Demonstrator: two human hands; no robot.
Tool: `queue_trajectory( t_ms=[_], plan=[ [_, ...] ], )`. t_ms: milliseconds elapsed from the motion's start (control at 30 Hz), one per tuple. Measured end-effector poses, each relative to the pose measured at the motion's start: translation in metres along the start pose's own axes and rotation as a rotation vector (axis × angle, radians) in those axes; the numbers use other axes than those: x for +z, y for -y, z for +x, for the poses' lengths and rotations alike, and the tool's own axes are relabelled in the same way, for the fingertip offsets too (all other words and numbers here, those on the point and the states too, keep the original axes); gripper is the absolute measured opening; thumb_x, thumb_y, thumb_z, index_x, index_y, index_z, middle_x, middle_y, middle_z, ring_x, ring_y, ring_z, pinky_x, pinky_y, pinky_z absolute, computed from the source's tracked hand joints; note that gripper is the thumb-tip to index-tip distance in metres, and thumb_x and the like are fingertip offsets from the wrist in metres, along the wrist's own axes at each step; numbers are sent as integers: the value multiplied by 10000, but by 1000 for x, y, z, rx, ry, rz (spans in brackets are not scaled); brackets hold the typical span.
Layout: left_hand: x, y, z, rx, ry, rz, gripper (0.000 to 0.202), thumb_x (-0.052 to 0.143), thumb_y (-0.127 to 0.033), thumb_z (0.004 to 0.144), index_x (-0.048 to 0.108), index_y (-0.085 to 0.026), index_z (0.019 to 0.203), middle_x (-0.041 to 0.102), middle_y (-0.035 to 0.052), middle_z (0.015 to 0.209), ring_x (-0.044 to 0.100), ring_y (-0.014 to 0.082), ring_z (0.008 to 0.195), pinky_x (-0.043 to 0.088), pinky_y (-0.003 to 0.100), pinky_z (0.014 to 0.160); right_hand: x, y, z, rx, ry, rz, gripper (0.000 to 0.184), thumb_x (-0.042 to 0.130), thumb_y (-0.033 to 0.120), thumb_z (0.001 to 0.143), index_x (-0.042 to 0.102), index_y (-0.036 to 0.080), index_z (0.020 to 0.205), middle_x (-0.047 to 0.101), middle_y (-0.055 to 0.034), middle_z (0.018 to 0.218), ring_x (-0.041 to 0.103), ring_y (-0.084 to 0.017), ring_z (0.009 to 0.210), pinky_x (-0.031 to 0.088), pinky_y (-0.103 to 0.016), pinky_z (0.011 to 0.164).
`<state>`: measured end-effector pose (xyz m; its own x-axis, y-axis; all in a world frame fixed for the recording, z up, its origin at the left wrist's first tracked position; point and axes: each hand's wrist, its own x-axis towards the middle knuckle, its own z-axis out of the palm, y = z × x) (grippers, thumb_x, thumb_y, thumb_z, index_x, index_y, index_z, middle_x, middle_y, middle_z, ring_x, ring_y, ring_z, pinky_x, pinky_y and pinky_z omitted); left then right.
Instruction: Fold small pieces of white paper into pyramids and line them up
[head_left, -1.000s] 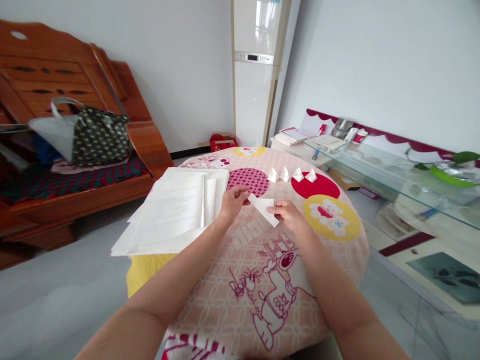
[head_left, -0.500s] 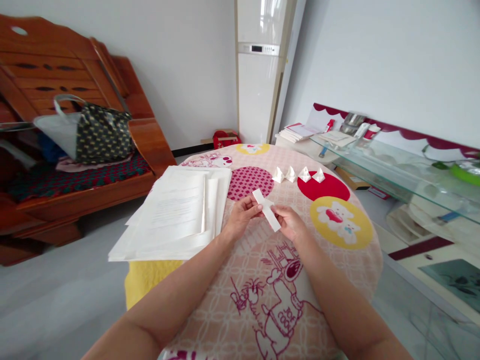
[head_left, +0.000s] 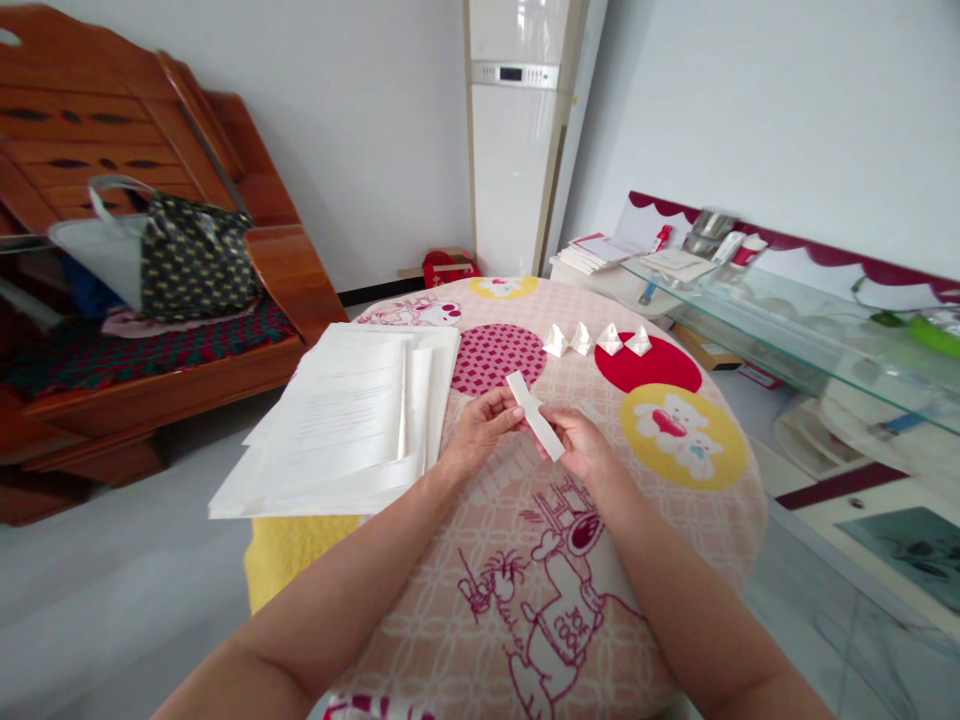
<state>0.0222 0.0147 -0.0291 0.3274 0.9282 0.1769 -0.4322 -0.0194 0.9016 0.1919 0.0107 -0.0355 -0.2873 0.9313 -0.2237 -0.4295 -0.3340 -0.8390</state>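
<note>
A narrow strip of folded white paper point(head_left: 535, 416) is held slanting between my two hands, above the middle of the table. My left hand point(head_left: 484, 425) pinches its left side, thumb on top. On the other side, my right hand point(head_left: 576, 438) grips the paper with closed fingers; the fingertips are partly hidden behind it. Beyond the hands, several small pointed folded-paper pieces point(head_left: 611, 341) stand in a row. To the left lies a stack of white paper sheets point(head_left: 352, 410), the top ones bearing faint print.
A patterned cloth covers the round table point(head_left: 450, 570). Right of it stands a glass-topped cabinet point(head_left: 795, 340) with papers, metal containers and a red-and-white cup. A wooden bench point(head_left: 150, 390) holding a dark patterned bag point(head_left: 196, 255) is at left. A tall white cabinet-like unit point(head_left: 510, 170) stands behind.
The view has shifted slightly. Both hands keep their hold on the folded paper, which has barely moved; the paper pieces and stack stay in place.
</note>
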Motion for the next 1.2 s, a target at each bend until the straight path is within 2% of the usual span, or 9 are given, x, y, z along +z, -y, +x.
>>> queue_trajectory(
  t_ms=[300,667,1000,1200],
  plan=[
    [1,-1,-1,25,17,23,349,839,-416,777,737,-153,983,710,42,866,655,148,781,557,281,759,0,2,-1,31,-8,-21,154,727,301,767,722,153,724,658,-30,574,540,-139,419,448,-255,380],
    [-2,2,-1,16,27,39,349,799,-421,819,737,-157,1039,724,56,951,675,161,828,573,311,813,3,2,-1,22,-54,-2,151,723,298,777,702,161,715,642,-26,570,517,-134,419,429,-259,385],
    [-6,6,1,-2,-13,14,371,811,-433,797,735,-157,1033,750,76,1019,706,194,870,583,343,851,9,1,-3,-34,-98,49,152,780,273,692,687,155,668,613,-6,519,515,-125,429,429,-249,430],
    [-4,4,2,4,-13,44,392,790,-408,796,705,-141,1070,750,88,995,710,206,864,578,341,821,9,-1,-3,-110,-128,-3,248,826,363,637,675,166,642,631,-7,541,537,-130,473,415,-244,459]
  ],
)
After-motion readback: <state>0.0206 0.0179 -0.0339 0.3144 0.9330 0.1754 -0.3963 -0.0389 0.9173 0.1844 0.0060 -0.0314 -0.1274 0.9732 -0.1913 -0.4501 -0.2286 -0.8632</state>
